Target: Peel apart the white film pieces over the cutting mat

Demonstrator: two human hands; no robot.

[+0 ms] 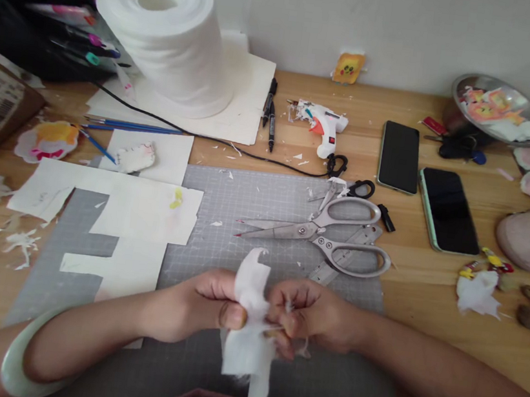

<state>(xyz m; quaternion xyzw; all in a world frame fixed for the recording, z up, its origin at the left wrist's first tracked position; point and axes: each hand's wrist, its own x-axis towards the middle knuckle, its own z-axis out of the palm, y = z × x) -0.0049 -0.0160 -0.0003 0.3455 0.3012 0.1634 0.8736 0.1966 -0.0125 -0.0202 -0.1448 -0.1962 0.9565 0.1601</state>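
My left hand is closed on a torn white piece of soft tissue-like sheet, its thumb pressed flat on the front. The piece hangs upright over the grey cutting mat, with ragged ends at top and bottom. Fingers of my right hand are pinched together at its right edge, on a thin white shred; blur hides exactly how the shred joins the piece. Just beyond my hands lie large grey-handled scissors, blades slightly parted, resting across a metal ruler.
A big white tissue roll stands at the back left near cut paper sheets. Behind the scissors are a hot glue gun and its black cord. Two phones and a metal bowl of paper pieces sit at right.
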